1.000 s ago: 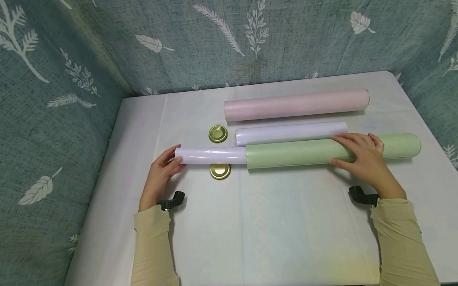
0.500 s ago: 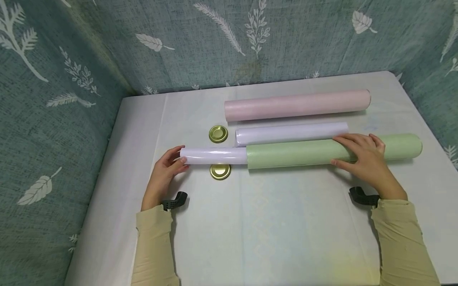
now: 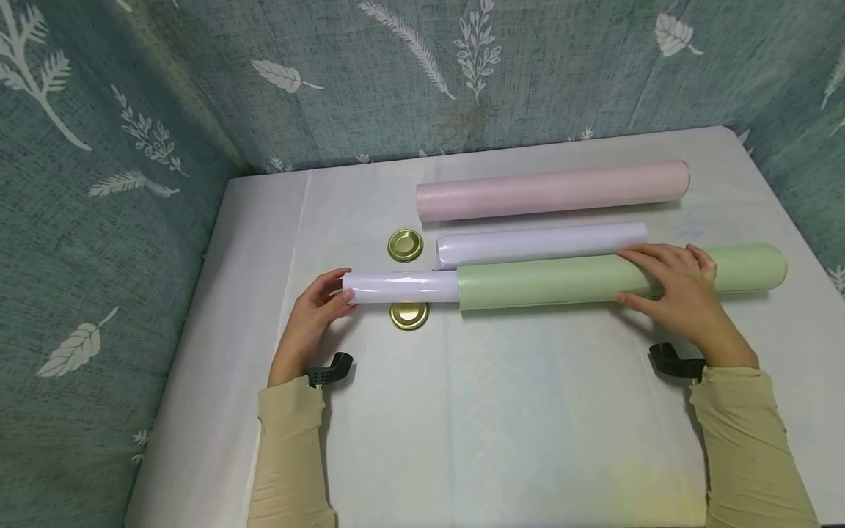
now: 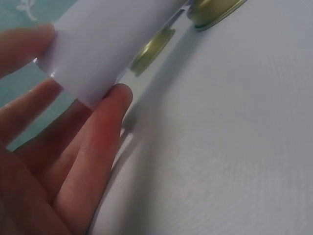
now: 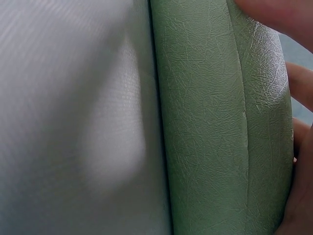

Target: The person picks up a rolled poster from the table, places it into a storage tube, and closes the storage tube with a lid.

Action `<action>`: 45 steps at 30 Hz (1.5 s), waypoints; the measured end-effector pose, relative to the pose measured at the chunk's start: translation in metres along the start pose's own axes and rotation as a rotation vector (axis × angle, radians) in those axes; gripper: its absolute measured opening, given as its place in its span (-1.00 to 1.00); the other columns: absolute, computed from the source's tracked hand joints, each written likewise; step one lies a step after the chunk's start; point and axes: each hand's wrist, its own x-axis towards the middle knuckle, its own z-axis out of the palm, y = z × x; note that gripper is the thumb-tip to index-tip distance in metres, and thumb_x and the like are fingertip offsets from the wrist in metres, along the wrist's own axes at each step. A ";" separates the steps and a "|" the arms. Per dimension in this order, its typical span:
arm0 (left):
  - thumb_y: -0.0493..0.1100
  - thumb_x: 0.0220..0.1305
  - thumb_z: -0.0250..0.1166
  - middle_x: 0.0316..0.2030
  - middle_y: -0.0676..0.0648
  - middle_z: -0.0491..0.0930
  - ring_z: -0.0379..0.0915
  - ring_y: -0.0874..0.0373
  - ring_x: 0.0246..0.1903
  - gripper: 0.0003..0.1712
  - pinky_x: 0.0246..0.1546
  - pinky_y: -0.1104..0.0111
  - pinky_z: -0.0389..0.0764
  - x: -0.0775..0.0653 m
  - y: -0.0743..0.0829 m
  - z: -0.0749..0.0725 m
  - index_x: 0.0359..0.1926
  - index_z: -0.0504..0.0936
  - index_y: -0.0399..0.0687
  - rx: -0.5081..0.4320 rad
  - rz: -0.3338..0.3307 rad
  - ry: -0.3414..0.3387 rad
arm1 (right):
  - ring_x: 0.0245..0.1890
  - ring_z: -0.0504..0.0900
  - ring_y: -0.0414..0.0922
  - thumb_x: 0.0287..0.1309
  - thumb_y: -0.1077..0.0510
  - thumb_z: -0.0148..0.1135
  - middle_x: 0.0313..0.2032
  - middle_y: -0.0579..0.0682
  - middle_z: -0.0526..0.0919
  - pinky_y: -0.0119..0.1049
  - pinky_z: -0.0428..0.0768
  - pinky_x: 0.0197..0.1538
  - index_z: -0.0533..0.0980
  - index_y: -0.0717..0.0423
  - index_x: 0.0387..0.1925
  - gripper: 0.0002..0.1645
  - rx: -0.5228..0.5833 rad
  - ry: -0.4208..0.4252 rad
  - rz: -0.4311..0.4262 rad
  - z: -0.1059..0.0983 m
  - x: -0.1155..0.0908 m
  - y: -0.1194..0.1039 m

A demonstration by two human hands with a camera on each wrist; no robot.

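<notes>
A glossy white paper roll sticks out of the left end of a light green tube with a leather-like texture. My left hand grips the roll's free end, thumb on the near side and fingers behind; the left wrist view shows the thumb along the roll's edge. My right hand holds the green tube right of its middle, thumb on the near side, fingers over the top. In the right wrist view the textured green surface carries a lengthwise seam. The roll's right part is hidden inside the tube.
Behind the green tube lie a second white paper roll and, farther back, a pink tube. One gold jar lid sits beyond the held roll, another gold lid just on its near side. A patterned curtain borders the white table.
My left hand has moved right with the white roll, so a shorter length shows outside the green tube. My right hand keeps its hold on the tube.
</notes>
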 end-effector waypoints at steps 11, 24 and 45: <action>-0.06 0.12 0.26 0.10 -0.11 0.33 0.35 0.03 -0.01 -0.41 -0.16 0.35 0.52 0.000 0.001 0.003 0.18 0.33 -0.02 0.051 0.018 -0.061 | 0.09 0.21 0.09 -0.20 -0.13 0.38 0.09 0.02 0.35 0.09 -0.21 0.16 0.32 -0.15 0.18 -0.18 -0.005 0.001 0.003 0.000 0.000 0.000; -0.13 0.19 0.20 0.08 -0.21 0.34 0.37 0.04 -0.04 -0.39 -0.11 0.23 0.49 -0.009 0.023 0.013 0.24 0.24 -0.13 0.111 0.000 -0.088 | 0.08 0.21 0.10 -0.21 -0.12 0.38 0.08 0.04 0.36 0.10 -0.21 0.16 0.33 -0.14 0.18 -0.18 -0.005 0.011 -0.007 0.001 0.000 0.001; -0.17 0.18 0.21 0.06 -0.17 0.37 0.35 0.04 -0.02 -0.48 -0.15 0.23 0.51 -0.010 0.022 0.019 0.16 0.33 -0.16 0.112 0.036 -0.119 | 0.08 0.21 0.09 -0.18 -0.13 0.37 0.08 0.03 0.35 0.09 -0.22 0.17 0.33 -0.13 0.18 -0.19 -0.004 -0.003 0.001 0.000 0.000 -0.001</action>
